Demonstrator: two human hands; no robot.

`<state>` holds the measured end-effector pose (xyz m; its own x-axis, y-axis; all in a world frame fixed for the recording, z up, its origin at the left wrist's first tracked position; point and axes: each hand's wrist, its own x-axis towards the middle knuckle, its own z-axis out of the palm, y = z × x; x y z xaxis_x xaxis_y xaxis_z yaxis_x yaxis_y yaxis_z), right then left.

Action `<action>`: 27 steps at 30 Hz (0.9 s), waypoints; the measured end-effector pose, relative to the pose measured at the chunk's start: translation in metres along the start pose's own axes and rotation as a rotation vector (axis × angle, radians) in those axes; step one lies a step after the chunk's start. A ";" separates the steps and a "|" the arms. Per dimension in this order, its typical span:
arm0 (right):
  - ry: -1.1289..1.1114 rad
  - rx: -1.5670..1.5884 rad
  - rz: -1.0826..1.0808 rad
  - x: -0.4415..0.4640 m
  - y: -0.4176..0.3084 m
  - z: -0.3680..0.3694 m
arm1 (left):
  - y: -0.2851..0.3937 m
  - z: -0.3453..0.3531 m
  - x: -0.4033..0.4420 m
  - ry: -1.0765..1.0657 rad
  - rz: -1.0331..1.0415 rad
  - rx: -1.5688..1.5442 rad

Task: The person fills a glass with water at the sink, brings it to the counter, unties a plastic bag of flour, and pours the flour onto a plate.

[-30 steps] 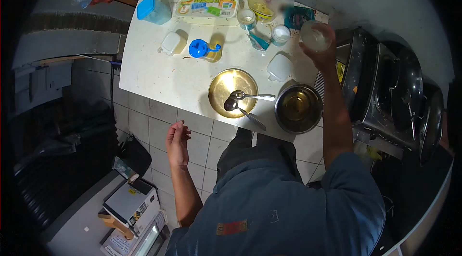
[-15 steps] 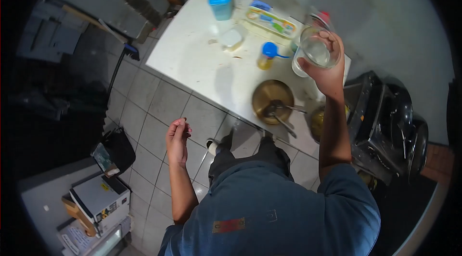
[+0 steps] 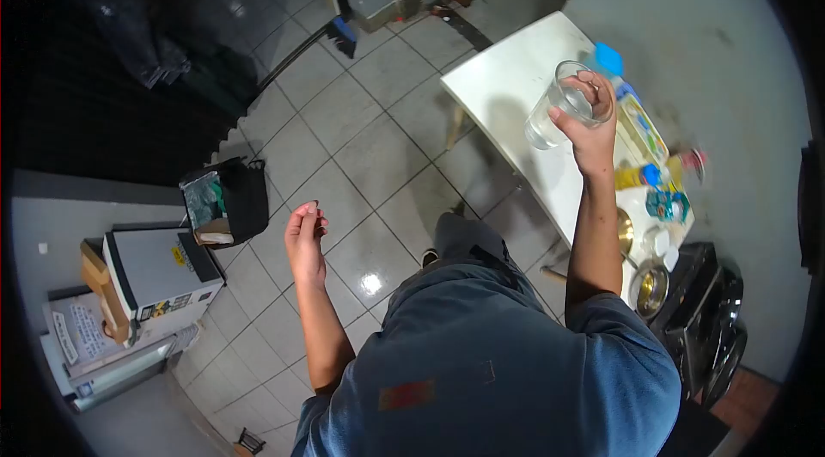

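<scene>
A clear glass [image 3: 550, 117] with some clear liquid in it is tilted in my right hand [image 3: 591, 126], whose fingers wrap round its upper part. It hangs over the white table [image 3: 498, 70]. To the left, above the tiled floor, my left hand [image 3: 305, 233] is raised with its fingers curled together; whether anything small is between them cannot be made out. Beyond the glass are a blue-lidded container [image 3: 608, 60] and a long plastic box [image 3: 643, 130]. Nearer the right forearm stand a yellow bottle with a blue cap [image 3: 638, 176] and a metal bowl [image 3: 650, 292].
A black stove [image 3: 687, 311] is at the lower right beyond the table. On the left are a black bin [image 3: 245, 199] and a white appliance [image 3: 163, 272] with a box beside it. A blue broom [image 3: 342, 34] leans near the wall at the top.
The view has turned left, so the table now lies at the right and more floor shows. My right hand has carried the glass from the table's right end towards its other end.
</scene>
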<state>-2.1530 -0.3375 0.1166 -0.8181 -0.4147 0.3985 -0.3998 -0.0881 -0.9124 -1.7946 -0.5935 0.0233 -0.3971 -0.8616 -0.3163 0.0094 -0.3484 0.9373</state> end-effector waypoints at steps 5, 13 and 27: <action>-0.067 0.023 -0.011 0.065 0.038 0.095 | 0.014 -0.026 0.086 0.051 0.016 -0.055; -0.003 0.048 -0.025 0.203 0.103 0.222 | 0.081 -0.018 0.267 0.063 0.013 -0.030; 0.378 -0.192 0.036 0.353 0.133 0.296 | 0.191 0.162 0.617 -0.615 0.081 0.222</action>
<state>-2.3728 -0.7636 0.1081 -0.9127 -0.0496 0.4056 -0.4086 0.1060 -0.9065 -2.1866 -1.1320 0.0308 -0.8559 -0.4904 -0.1640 -0.1021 -0.1506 0.9833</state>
